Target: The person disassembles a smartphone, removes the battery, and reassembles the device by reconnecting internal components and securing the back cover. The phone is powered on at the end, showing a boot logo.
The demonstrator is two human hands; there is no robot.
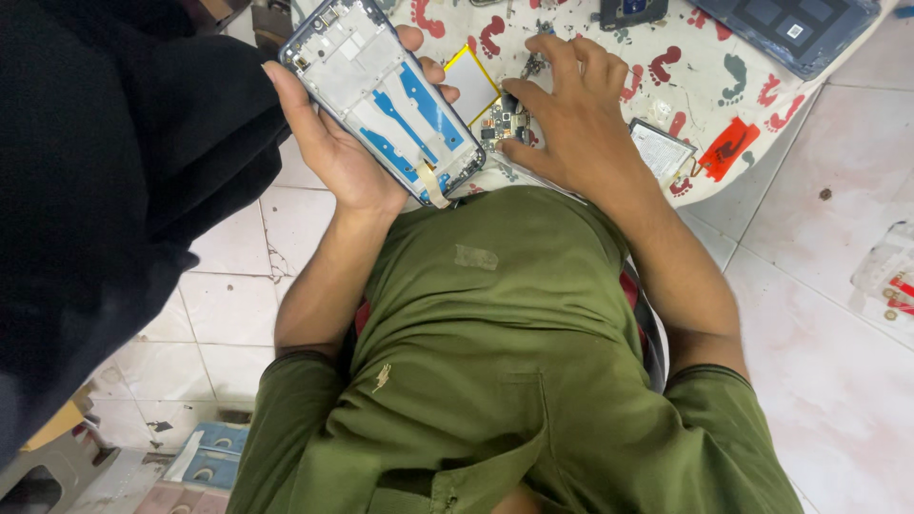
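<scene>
A red-orange label point(728, 148) lies on the footprint-patterned cloth point(705, 57), just beside a small silver rectangular battery point(660, 149). A clear packet point(885, 271) with red parts rests on the floor tiles at right.
</scene>
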